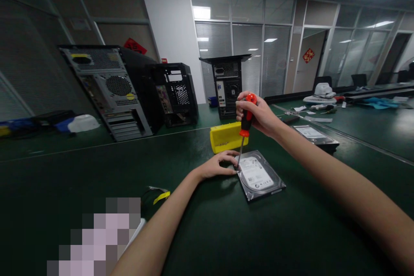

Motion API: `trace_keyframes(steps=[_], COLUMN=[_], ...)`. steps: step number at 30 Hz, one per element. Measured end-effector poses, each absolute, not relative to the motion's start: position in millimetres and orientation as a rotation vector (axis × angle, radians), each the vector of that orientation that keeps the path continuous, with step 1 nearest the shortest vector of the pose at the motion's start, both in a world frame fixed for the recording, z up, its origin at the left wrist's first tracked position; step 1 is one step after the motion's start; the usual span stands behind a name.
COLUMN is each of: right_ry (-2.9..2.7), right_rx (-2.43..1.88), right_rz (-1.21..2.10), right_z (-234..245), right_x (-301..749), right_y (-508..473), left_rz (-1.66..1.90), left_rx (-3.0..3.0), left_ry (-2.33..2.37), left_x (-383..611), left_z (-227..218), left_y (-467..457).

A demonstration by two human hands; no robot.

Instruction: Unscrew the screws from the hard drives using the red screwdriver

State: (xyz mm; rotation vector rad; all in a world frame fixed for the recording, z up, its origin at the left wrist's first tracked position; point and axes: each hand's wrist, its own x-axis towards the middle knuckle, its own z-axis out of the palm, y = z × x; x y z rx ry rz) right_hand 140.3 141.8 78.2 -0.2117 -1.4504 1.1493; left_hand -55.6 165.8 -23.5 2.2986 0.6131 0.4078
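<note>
A hard drive point(258, 174) with a white label lies flat on the dark green table. My left hand point(217, 165) is at its left edge, thumb and fingers curved against the drive close to the screwdriver's tip. In my right hand point(258, 114) is a red and black screwdriver point(246, 123), held nearly upright, fingers wrapped round its handle. Its tip comes down at the drive's left edge; whether it sits in a screw is too small to tell. Just behind the drive stands a yellow tray point(223, 138) with small bits in it, probably screws.
Computer cases point(129, 90) stand at the back left, another computer case point(228, 86) behind the tray. More drives point(315, 136) are stacked at the right. Tools point(323, 107) and papers lie farther right. A cable with a yellow tag point(161, 197) is at the left front.
</note>
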Motion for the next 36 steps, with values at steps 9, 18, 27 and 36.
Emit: trace_keyframes(steps=[9,18,27,36], right_ry=[-1.489,-1.518,-1.507,-1.466], right_rx=[-0.24,-0.277,-0.283,-0.258], right_rz=[1.126,1.107,1.123,1.155], right_z=[73.1,72.1,71.6,70.0], right_x=[137.6,136.2,135.2,131.4], right_y=[143.3,143.5,142.2,141.7], left_rz=[0.423,0.433,0.408,0.421], left_rx=[2.299,2.298,2.272,2.272], left_ry=[0.618,0.615,0.653,0.632], left_x=[-56.8,-56.1,-55.7,-55.7], left_z=[-26.0,-25.8,-20.5,-23.0], left_y=[167.1,165.9,161.0,163.1])
